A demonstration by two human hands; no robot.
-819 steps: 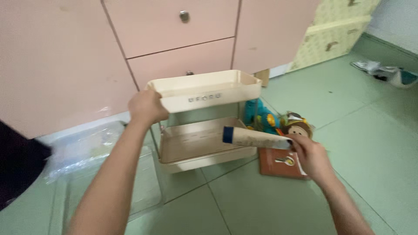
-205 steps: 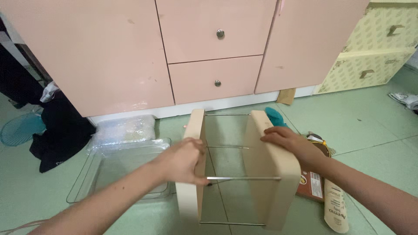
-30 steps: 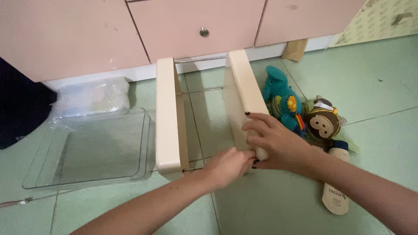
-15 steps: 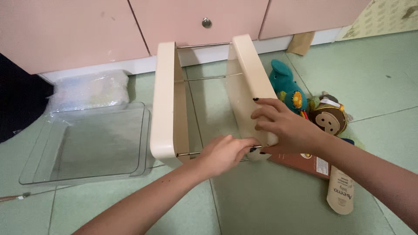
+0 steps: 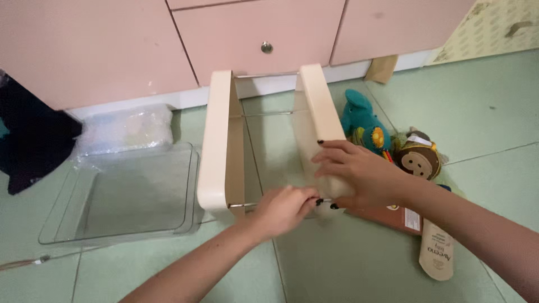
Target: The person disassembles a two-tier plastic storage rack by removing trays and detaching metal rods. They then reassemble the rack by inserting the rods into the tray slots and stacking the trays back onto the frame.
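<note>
Hands have drawn closer together over the last second: the left hand (image 5: 283, 209) now pinches the near end of the thin metal rod (image 5: 238, 205) at the lower middle of the frame, while the right hand (image 5: 359, 175) stays spread flat, clamping the right cream panel (image 5: 315, 106) of the rack, which lies tipped on its side on the green floor (image 5: 494, 123). Room is tight (a clear plastic tray (image 5: 120, 196) nearly touches the left cream panel (image 5: 220, 140), and soft toys (image 5: 387, 143), a brown box and a tube (image 5: 437, 249) crowd the right), with open floor only toward the bottom of the frame.
</note>
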